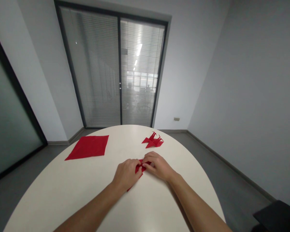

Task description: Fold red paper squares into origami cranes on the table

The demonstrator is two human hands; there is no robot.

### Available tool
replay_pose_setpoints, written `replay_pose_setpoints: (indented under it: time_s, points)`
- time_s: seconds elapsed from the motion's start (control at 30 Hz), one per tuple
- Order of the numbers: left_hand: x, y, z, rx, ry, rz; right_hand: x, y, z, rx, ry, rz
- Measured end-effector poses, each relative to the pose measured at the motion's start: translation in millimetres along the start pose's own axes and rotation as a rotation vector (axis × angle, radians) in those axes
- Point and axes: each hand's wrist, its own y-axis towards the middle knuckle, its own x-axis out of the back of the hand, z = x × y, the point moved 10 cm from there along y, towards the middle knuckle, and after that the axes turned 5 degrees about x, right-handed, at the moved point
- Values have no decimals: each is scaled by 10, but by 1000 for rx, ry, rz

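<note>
The folded red paper (137,168) is positioned at the lower center of the frame, between the two hands. Most of it is covered by the fingers; its exact fold shape cannot be determined. A narrow red edge projects below the left hand, toward the bottom of the frame.

The left hand (127,172) is on the left side of the paper, with fingers curled and the thumb and fingertips gripping it. The right hand (159,166) is on the right side, with its thumb and fingers closed on the upper right portion. The fingertips of both hands are close together at the paper.

Just above the right hand in the frame, red origami figures (153,141) with pointed tips rest on the round, pale desk (183,187). A flat red sheet (89,147) lies at center left, well apart from the hands, near the desk edge.

Beyond the desk, at upper center, is a dark-framed glass partition (99,71) with blinds. A black object (277,216), partly visible, occupies the lower right corner.
</note>
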Motion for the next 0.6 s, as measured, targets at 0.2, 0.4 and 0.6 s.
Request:
replay_pose_setpoints:
  time_s: [0.2,0.4,0.6]
  points:
    - [94,34,140,102,3,-74,88,-76,-169,-132,42,-183]
    - [181,88,266,101,-186,-182,-65,-224,-491,-449,243,-239]
    - [261,88,285,53,-347,-296,-243,-176,-463,-443,547,-311]
